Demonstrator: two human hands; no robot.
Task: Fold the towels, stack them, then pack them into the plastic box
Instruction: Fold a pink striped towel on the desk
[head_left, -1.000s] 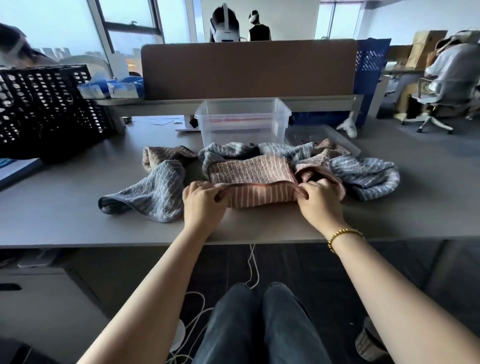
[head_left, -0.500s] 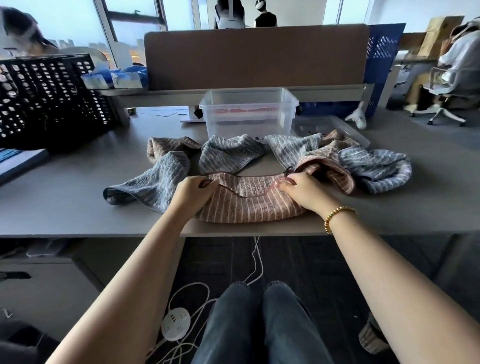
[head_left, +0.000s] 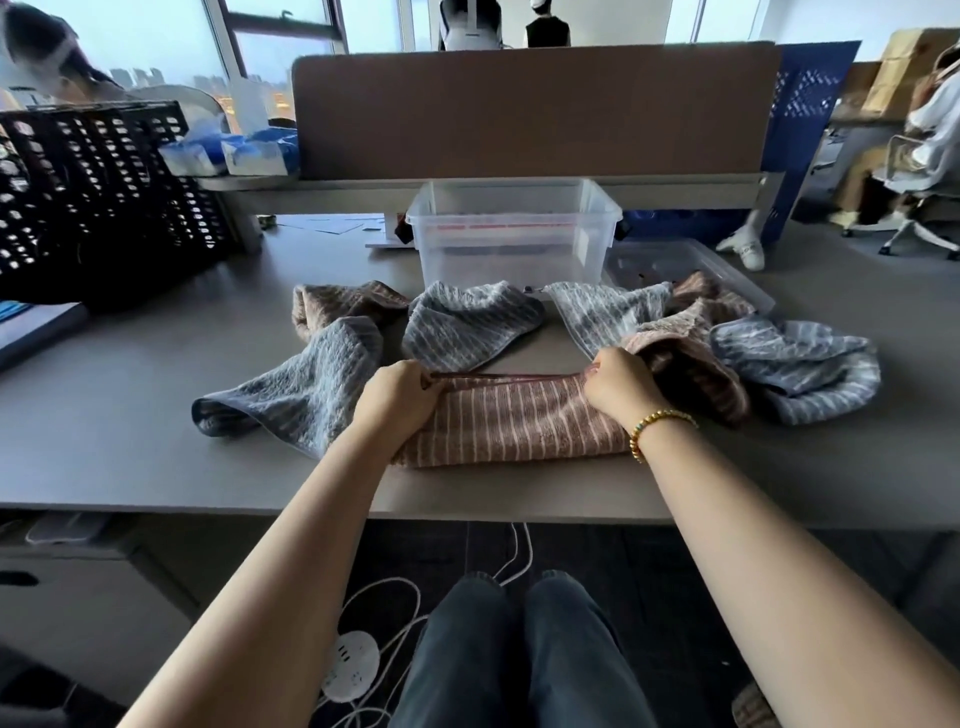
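— Where's the pink striped towel (head_left: 519, 421)?
— Flat on the near part of the grey desk (head_left: 130, 415), folded, stripes running near to far. Far edge stretched taut between left hand (head_left: 400, 397) and right hand (head_left: 621, 387), one at each far corner.
— And the grip?
— Both fists curled, pinching the far hem. Left knuckles up at the left corner, right knuckles up at the right corner. Fingertips tucked under, not visible.
— Changed from half a second back?
— Yes. Hem sagged in a loose curve between the hands then; now pulled straight. Hands spread wider apart and shifted farther from the desk's near edge. Towel squarer, lying flatter.
— Arms?
— Both forearms reaching forward from the lap, converging slightly toward the towel. Gold bead bracelet (head_left: 660, 428) on the right wrist.
— Other towels?
— Blue-grey towel (head_left: 296, 389) crumpled just left of the left hand. Another blue-grey one (head_left: 467, 325) beyond the hem. Heap of pink and blue (head_left: 769, 358) to the right, touching the right hand.
— The plastic box (head_left: 514, 234)?
— Clear, open-topped, far centre, beyond the towels.
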